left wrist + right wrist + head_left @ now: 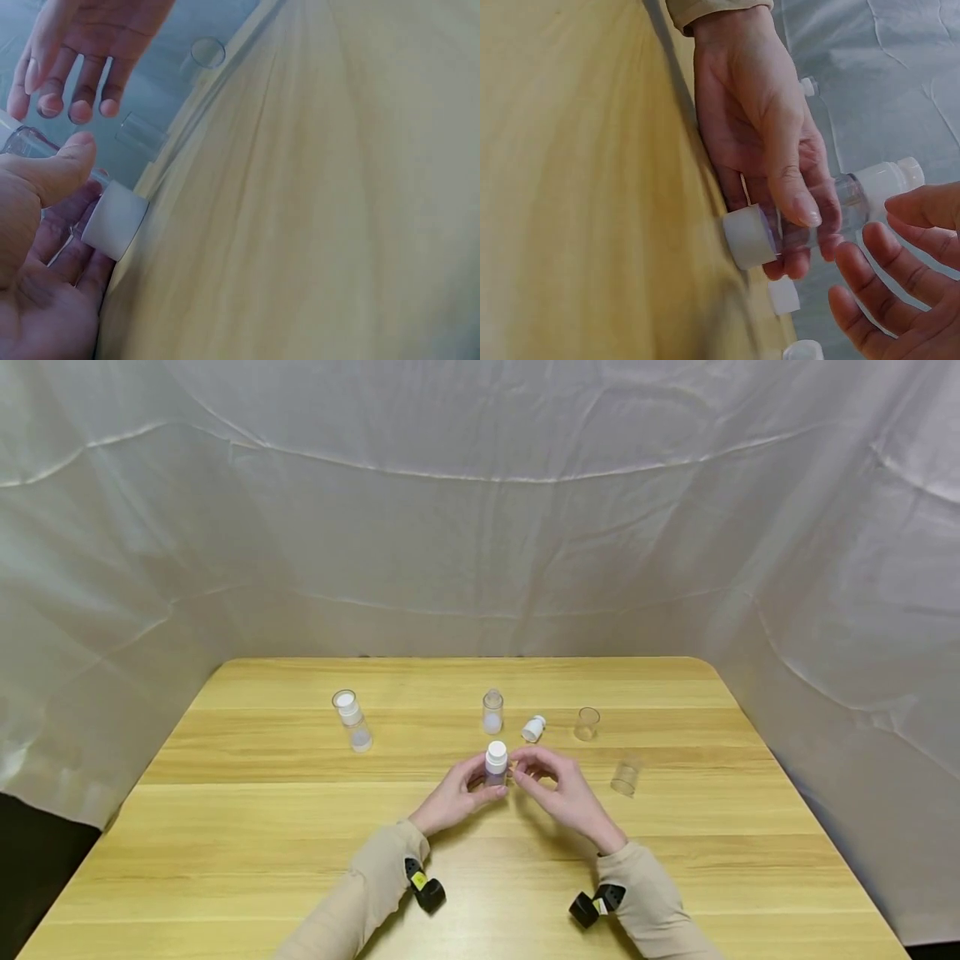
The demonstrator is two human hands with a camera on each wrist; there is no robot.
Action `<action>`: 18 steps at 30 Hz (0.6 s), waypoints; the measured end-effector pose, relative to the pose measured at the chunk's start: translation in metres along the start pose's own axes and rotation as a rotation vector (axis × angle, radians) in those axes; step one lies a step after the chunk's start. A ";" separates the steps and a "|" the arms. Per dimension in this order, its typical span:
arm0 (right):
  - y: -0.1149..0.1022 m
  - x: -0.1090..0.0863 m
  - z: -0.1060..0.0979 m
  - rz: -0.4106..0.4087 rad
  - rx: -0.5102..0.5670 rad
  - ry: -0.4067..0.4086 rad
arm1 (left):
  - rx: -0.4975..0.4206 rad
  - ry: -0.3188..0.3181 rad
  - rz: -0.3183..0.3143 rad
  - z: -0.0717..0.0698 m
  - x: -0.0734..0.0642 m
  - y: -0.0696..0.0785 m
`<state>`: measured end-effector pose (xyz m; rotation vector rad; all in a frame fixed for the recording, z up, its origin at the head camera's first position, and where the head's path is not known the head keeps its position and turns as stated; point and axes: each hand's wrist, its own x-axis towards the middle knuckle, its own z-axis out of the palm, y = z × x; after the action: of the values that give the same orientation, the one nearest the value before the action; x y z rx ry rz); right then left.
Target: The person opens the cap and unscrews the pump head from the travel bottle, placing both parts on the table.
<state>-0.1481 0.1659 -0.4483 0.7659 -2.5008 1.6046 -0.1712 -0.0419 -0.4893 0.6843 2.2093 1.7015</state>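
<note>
Near the middle of the table, my left hand (461,791) grips a small clear bottle (851,202) round its body, thumb on one side and fingers on the other. The bottle stands upright in the head view. It has a white top (497,752) and a white base (114,220). My right hand (557,787) is close beside the bottle's upper part, fingers loosely bent with nothing between them. In the right wrist view its fingertips (907,206) overlap the white top; whether they touch it I cannot tell.
Behind my hands stand a clear bottle (492,712) and a small white pump piece (533,728) lying tilted. To the right are a clear cap (587,723) and another clear cap (625,778). A capped bottle (352,720) stands at left. Pale sheeting (480,543) encloses the table (262,827).
</note>
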 end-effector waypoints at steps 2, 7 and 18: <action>0.001 -0.002 0.002 0.013 -0.001 -0.007 | -0.011 0.014 0.001 0.002 -0.001 0.000; 0.002 -0.005 0.006 0.053 0.000 -0.009 | -0.012 0.038 0.015 0.004 -0.001 -0.002; 0.000 -0.004 0.010 0.044 0.013 0.026 | 0.005 0.016 0.030 0.002 -0.001 -0.002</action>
<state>-0.1429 0.1590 -0.4538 0.6909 -2.5091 1.6355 -0.1694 -0.0409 -0.4919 0.7113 2.2252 1.7225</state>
